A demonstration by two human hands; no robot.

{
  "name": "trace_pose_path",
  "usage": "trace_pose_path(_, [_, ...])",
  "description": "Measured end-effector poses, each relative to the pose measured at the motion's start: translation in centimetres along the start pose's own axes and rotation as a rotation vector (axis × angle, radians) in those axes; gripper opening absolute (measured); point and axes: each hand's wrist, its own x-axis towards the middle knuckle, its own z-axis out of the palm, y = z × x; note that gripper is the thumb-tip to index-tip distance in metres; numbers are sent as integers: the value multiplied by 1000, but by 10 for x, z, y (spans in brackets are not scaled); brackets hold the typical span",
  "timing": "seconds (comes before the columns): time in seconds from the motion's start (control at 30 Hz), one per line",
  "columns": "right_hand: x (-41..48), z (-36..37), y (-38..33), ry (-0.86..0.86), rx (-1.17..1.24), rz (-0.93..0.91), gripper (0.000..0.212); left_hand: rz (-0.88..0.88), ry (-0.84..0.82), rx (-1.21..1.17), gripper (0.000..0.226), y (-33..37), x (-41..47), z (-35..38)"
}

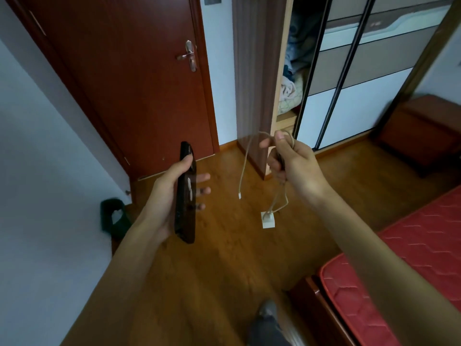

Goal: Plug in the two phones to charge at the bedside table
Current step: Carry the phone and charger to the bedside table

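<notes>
L grip (172, 193) clamps black phone (185, 196) edge-on; R grip (291, 161) pinches looped cable (245, 166), charger block (268, 219) dangling.

Phone (185, 193) in left hand (162, 196); cable (243, 171) hangs from right hand (296, 161); bed (411, 258) right.

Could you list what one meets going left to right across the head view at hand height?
Dark green bin → left hand → black phone → cable's free connector → white charger block → right hand → red mattress.
</notes>
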Motion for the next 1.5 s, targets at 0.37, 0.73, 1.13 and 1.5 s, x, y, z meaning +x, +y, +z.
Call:
trace_pose_path(0.37, [169, -103, 21, 132, 50, -26, 41, -11, -172, 130, 42, 36, 214, 100])
trace_pose_path(0.73, [307, -218, 9, 309, 40, -33, 43, -43, -315, 181, 47, 69, 385, 209])
trace_pose_path(1.13, [440, -323, 34, 588, -8, -38, 41, -133, -599, 200, 76, 87, 590, 327])
trace_pose_path(1.5, [541, -396, 25, 811, 13, -35, 38, -168, -794, 278, 57, 109, 732, 435])
